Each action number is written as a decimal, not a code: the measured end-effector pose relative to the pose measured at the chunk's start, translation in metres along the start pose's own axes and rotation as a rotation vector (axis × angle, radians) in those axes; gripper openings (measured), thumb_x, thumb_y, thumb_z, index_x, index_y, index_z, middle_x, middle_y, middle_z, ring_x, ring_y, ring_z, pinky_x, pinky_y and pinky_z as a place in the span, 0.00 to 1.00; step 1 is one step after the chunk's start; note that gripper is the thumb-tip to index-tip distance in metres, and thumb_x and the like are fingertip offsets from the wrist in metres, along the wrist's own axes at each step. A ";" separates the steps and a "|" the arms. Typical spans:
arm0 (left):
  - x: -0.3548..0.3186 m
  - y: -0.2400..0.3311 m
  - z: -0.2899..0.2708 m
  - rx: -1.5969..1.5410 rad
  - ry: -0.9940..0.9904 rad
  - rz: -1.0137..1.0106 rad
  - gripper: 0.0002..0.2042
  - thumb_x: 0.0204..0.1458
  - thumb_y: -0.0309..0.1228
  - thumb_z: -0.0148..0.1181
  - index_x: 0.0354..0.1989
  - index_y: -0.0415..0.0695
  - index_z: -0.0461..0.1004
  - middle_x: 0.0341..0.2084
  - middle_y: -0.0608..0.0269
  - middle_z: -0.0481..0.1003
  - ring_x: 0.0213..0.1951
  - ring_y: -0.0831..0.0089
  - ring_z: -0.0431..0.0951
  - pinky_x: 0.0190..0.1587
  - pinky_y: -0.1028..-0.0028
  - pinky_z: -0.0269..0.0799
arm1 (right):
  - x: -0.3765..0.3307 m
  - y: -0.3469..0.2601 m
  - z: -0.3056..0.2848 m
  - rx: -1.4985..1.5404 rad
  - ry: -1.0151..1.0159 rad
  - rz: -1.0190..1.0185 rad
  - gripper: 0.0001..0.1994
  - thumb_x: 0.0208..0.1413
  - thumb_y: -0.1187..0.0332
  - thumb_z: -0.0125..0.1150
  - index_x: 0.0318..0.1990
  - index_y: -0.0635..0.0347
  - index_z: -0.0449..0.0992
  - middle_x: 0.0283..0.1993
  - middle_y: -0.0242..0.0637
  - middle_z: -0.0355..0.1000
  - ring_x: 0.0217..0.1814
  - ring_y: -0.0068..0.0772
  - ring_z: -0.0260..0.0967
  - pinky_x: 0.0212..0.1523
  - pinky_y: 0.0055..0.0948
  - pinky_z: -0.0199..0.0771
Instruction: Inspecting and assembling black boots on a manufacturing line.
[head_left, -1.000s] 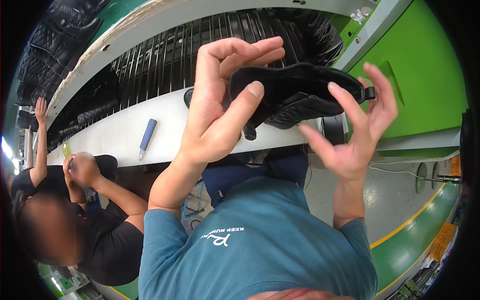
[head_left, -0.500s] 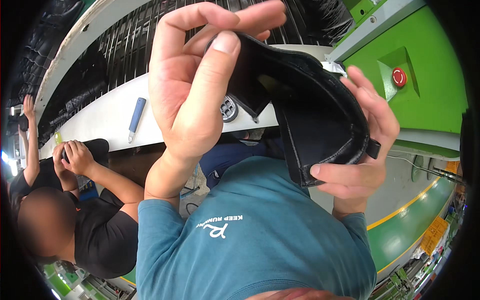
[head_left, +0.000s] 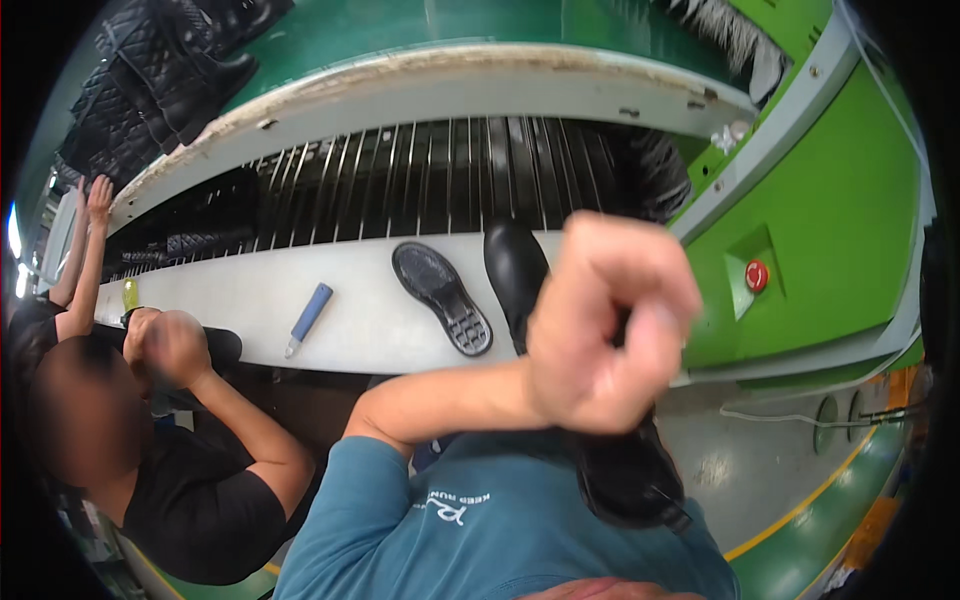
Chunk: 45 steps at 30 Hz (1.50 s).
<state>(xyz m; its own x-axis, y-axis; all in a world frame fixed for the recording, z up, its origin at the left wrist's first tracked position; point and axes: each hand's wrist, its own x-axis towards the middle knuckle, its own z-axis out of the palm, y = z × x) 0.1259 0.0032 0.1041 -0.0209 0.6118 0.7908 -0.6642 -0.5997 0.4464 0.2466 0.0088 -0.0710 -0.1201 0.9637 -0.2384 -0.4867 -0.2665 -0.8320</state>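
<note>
My left hand (head_left: 612,325) is closed in a fist in front of a black boot, blurred by motion; what its fingers hold is hidden. The boot's rounded toe (head_left: 514,268) points away from me over the white worktop. Its open black shaft (head_left: 630,480) hangs near my chest, with a small tab at the edge. The fist covers the boot's middle. My right hand does not show. Left of the boot, a black shoe sole (head_left: 440,295) lies on the worktop, and farther left a blue-handled cutter (head_left: 312,312).
Beyond the white worktop (head_left: 370,335) runs a rack of metal rods (head_left: 400,180) behind a worn pale rail. A green machine (head_left: 820,240) with a red button (head_left: 757,275) stands right. At left, a person (head_left: 220,470) in black works close by; quilted black boots (head_left: 150,90) lie at the far left.
The boot has turned and dropped, its toe now away from me. My left hand moved right and closed; my right hand went out of sight. The whole shoe sole came into view.
</note>
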 end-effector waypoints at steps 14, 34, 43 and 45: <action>-0.022 -0.016 -0.094 1.023 -0.191 -0.042 0.32 0.54 0.31 0.77 0.66 0.39 0.71 0.67 0.43 0.73 0.70 0.47 0.73 0.70 0.54 0.70 | 0.013 0.031 -0.019 -0.016 -0.281 0.026 0.31 0.77 0.48 0.51 0.75 0.64 0.66 0.63 0.46 0.76 0.58 0.36 0.80 0.59 0.34 0.81; -0.066 -0.055 -0.142 0.122 0.132 -0.628 0.17 0.65 0.26 0.70 0.61 0.37 0.78 0.49 0.53 0.87 0.52 0.67 0.87 0.59 0.65 0.83 | 0.014 0.054 -0.021 -0.171 -0.392 -0.154 0.39 0.75 0.33 0.45 0.65 0.69 0.67 0.45 0.50 0.81 0.38 0.39 0.86 0.40 0.34 0.88; -0.071 -0.074 -0.146 0.075 0.257 -0.678 0.14 0.66 0.28 0.69 0.56 0.35 0.79 0.44 0.51 0.85 0.48 0.62 0.88 0.54 0.61 0.86 | 0.023 0.057 -0.024 0.047 -0.337 0.035 0.36 0.77 0.36 0.43 0.60 0.69 0.71 0.41 0.54 0.82 0.37 0.41 0.86 0.39 0.34 0.87; -0.073 -0.069 -0.146 0.120 0.254 -0.688 0.16 0.67 0.29 0.67 0.59 0.35 0.78 0.48 0.51 0.85 0.52 0.62 0.87 0.58 0.62 0.83 | 0.021 0.053 -0.021 0.047 -0.312 0.071 0.36 0.78 0.36 0.43 0.60 0.70 0.71 0.40 0.55 0.82 0.36 0.42 0.86 0.37 0.34 0.87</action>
<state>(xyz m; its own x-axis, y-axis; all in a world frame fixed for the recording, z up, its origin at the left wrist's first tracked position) 0.0643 0.0756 -0.0453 0.1889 0.9612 0.2012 -0.5032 -0.0812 0.8603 0.2363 0.0142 -0.1300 -0.4109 0.9033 -0.1237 -0.5061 -0.3389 -0.7931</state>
